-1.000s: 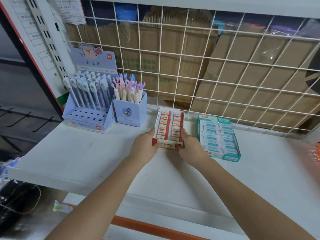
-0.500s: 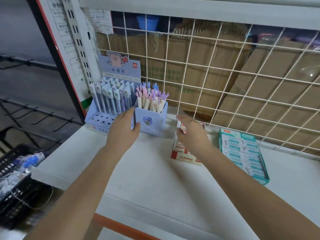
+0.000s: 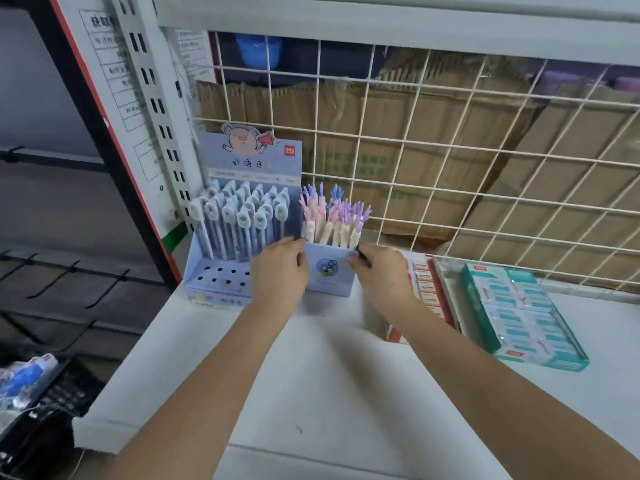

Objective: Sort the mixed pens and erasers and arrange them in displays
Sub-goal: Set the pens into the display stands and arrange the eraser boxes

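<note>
Closely, left hand [image 3: 279, 271] and right hand [image 3: 382, 276] on pen box [image 3: 329, 271] side edges.

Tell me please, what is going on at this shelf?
A person arranges stationery on a white shelf. The left hand and the right hand grip the small blue pen box by its sides, next to the tall pen display. The red eraser box and the teal eraser box lie to its right.

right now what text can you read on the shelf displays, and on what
"语", middle character on the pen display header card; its neighbours unclear.
"获取", seemingly, top of the posted sheet.
Too blurred to read: red logo, pen cup print, eraser box labels, cardboard print.
</note>
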